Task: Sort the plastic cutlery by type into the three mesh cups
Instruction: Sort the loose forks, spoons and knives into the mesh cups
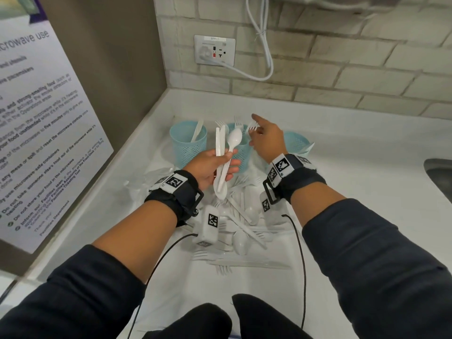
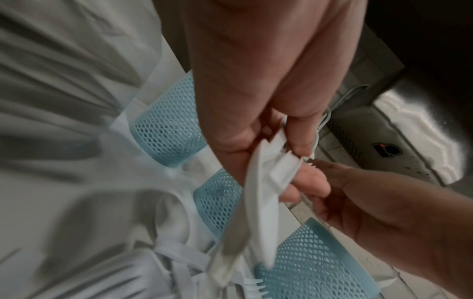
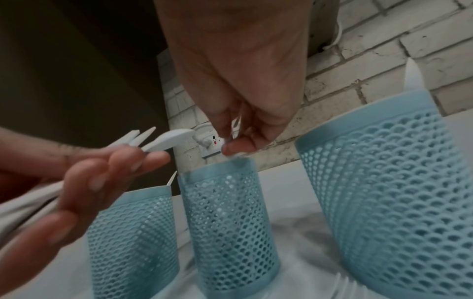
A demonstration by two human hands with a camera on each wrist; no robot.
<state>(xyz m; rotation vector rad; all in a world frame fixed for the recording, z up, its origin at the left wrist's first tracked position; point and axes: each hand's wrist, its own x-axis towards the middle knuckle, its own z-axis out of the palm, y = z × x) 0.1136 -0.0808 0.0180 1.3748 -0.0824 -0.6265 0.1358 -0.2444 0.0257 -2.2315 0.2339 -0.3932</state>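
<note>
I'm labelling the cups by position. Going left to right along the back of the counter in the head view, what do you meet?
Left mesh cup with a knife → middle mesh cup with forks → right hand pinching a fork → right mesh cup.

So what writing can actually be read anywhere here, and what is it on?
On the white wall notice with dark print:
"microwave use" (heading, cut off at the left)
"five minutes"
"Do not store your food in the microwave"
"Facilities Department"
The rest of its print is too blurred or cropped to read.
White wall socket plate: top label too small to read.
</note>
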